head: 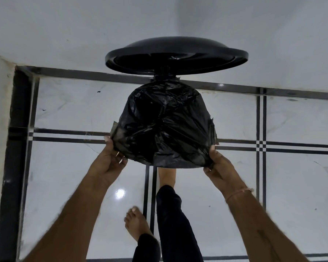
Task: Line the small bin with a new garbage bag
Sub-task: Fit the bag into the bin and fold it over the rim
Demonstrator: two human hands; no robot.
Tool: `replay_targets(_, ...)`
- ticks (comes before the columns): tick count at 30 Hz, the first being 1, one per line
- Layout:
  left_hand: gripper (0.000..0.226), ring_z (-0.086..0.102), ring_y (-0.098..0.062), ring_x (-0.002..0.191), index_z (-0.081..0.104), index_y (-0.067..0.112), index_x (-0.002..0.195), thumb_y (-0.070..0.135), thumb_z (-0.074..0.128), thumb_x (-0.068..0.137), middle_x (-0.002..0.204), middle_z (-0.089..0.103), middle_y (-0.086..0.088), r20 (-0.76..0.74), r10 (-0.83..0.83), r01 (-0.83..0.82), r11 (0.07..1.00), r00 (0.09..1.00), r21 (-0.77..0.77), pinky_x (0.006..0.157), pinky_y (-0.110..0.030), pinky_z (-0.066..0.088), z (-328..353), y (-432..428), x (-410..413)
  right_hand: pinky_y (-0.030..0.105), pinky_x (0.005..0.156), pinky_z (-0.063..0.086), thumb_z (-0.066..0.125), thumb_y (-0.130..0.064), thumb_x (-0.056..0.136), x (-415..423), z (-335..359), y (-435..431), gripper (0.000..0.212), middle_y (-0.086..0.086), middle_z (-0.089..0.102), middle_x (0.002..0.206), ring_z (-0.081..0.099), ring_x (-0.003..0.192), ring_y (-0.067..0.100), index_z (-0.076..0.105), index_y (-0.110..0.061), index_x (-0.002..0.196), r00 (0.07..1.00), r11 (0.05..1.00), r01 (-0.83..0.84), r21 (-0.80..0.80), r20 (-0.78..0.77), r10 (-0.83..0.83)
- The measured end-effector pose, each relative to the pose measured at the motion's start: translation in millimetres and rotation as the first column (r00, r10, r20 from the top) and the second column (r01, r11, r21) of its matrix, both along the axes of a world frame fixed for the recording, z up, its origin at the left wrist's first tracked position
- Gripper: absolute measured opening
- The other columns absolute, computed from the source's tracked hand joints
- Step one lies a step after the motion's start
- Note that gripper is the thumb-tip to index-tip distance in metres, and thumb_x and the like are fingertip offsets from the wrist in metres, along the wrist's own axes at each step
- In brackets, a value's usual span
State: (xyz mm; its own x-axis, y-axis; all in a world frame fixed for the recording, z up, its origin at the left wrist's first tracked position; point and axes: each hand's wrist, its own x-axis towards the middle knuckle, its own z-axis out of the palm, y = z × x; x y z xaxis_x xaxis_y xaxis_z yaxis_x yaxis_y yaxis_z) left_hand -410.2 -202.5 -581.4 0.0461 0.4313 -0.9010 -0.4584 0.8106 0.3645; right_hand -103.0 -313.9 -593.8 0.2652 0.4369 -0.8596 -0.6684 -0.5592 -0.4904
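1. White tiled floor (235, 186) with black stripes, meeting a white wall (64, 25).
2. Black garbage bag (165, 125), crumpled and draped over the small bin (165, 76), which stands on the floor by the wall. Only the bin's hinge shows.
3. Round black lid (176, 55), raised open behind the bag.
4. Left grip (110, 157) clutches the bag's left edge; right grip (219, 167) clutches its right edge.
5. Bare foot (136, 224) on the floor.

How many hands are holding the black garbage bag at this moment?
2. The left hand grips the garbage bag at its left edge, and the right hand grips it at its right edge. No other hand is visible.
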Motion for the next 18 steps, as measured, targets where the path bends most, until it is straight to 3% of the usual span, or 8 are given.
replay_targets(3, 0.049, 0.069, 0.001, 0.071, 0.078, 0.029, 0.095, 0.061, 0.041, 0.1, 0.087, 0.078, 0.013, 0.047, 0.013, -0.014, 1.0, 0.999, 0.019, 0.062, -0.015, 0.048, 2, -10, 6, 0.017, 0.043, 0.033, 0.066, -0.049, 0.089, -3, 4, -1, 0.028, -0.009, 0.065, 0.077, 0.046, 0.05, 0.002, 0.07, -0.022, 0.092, 1.0, 0.997, 0.002, -0.083, -0.001, -0.002)
replay_targets(7, 0.034, 0.059, -0.001, 0.061, 0.071, 0.028, 0.097, 0.056, 0.053, 0.097, 0.079, 0.071, 0.012, 0.071, -0.007, 0.01, 0.999, 0.997, -0.045, 0.056, -0.018, 0.045, 2, -31, 8, 0.014, 0.037, 0.025, 0.053, -0.042, 0.104, -9, 9, 1, 0.031, -0.01, 0.066, 0.07, 0.037, 0.037, 0.002, 0.069, -0.019, 0.09, 0.972, 0.986, 0.155, -0.06, -0.168, -0.163)
replay_targets(10, 0.022, 0.049, -0.003, 0.053, 0.067, 0.025, 0.095, 0.043, 0.057, 0.099, 0.073, 0.06, 0.01, 0.128, 0.004, 0.007, 0.996, 0.992, -0.085, 0.049, -0.017, 0.044, -2, -50, 9, 0.013, 0.033, 0.025, 0.055, -0.038, 0.099, -16, 12, 1, 0.035, -0.011, 0.062, 0.061, 0.038, 0.033, 0.002, 0.075, -0.021, 0.077, 0.931, 0.973, 0.22, -0.067, -0.285, -0.23)
replay_targets(14, 0.019, 0.042, -0.002, 0.042, 0.063, 0.023, 0.095, 0.038, 0.053, 0.103, 0.068, 0.06, 0.013, 0.122, 0.063, -0.045, 0.988, 0.991, -0.145, 0.042, -0.015, 0.039, -9, -64, 18, 0.013, 0.037, 0.041, 0.056, -0.033, 0.102, -25, 4, -3, 0.024, -0.008, 0.067, 0.063, 0.05, 0.038, 0.001, 0.069, -0.016, 0.09, 0.917, 0.947, 0.279, -0.16, -0.249, -0.312)
replay_targets(18, 0.017, 0.056, -0.002, 0.046, 0.062, 0.018, 0.093, 0.028, 0.056, 0.104, 0.075, 0.066, 0.004, 0.03, 0.17, -0.16, 0.967, 0.985, -0.198, 0.045, -0.014, 0.048, -22, -66, 21, 0.026, 0.06, 0.064, 0.059, -0.025, 0.103, -30, -7, -9, 0.022, 0.009, 0.079, 0.082, 0.077, 0.065, 0.018, 0.067, -0.005, 0.1, 0.9, 0.914, 0.372, -0.163, -0.175, -0.398)
